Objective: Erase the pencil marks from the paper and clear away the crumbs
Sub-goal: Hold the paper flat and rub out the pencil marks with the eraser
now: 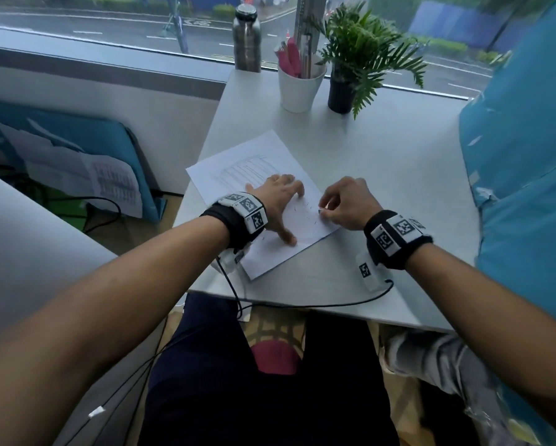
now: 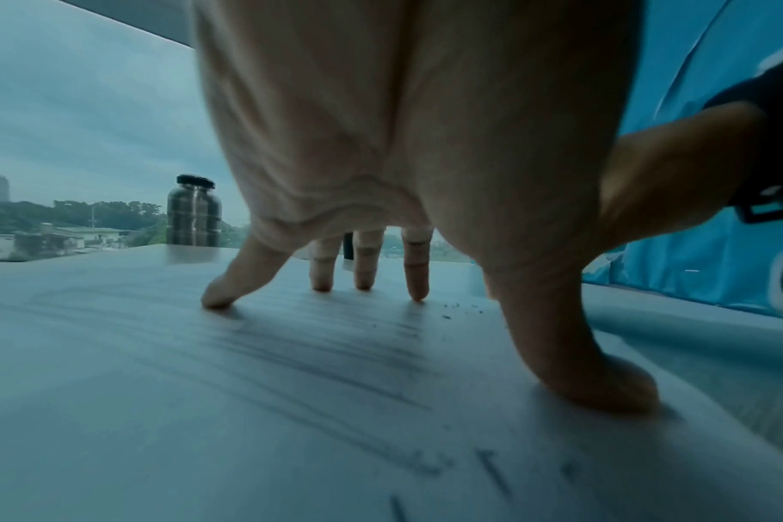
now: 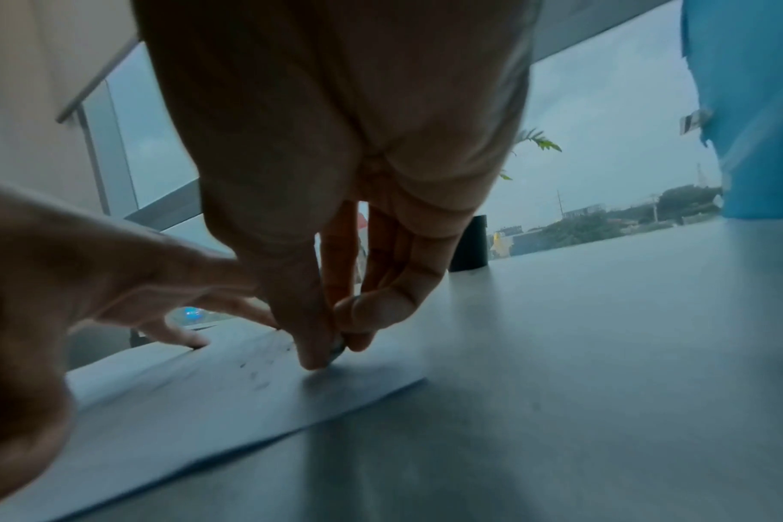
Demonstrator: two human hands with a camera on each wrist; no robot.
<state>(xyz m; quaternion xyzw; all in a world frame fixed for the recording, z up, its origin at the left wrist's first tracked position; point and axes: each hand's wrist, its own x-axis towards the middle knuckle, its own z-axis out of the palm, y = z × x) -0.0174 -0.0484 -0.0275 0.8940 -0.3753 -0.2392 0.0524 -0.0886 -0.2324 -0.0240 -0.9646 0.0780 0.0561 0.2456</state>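
Note:
A white sheet of paper (image 1: pixel 257 169) lies slanted on the grey table (image 1: pixel 383 175), with faint pencil lines (image 1: pixel 247 167) on its far half and dark marks (image 2: pixel 327 356) under my palm. My left hand (image 1: pixel 278 201) presses the sheet flat, fingers spread and straight. My right hand (image 1: pixel 344 204) pinches a small eraser (image 3: pixel 337 348) between thumb and fingers and holds its tip on the paper near the right edge. Dark crumbs (image 1: pixel 305 211) lie between the two hands, and crumbs (image 2: pixel 459 308) show beside my left index finger.
A white cup of pens (image 1: pixel 299 85), a potted plant (image 1: pixel 354 66) and a steel bottle (image 1: pixel 246 40) stand at the table's far edge by the window. A blue covered bulk (image 1: pixel 524 188) borders the table on the right. Cables (image 1: pixel 302 305) hang over the near edge.

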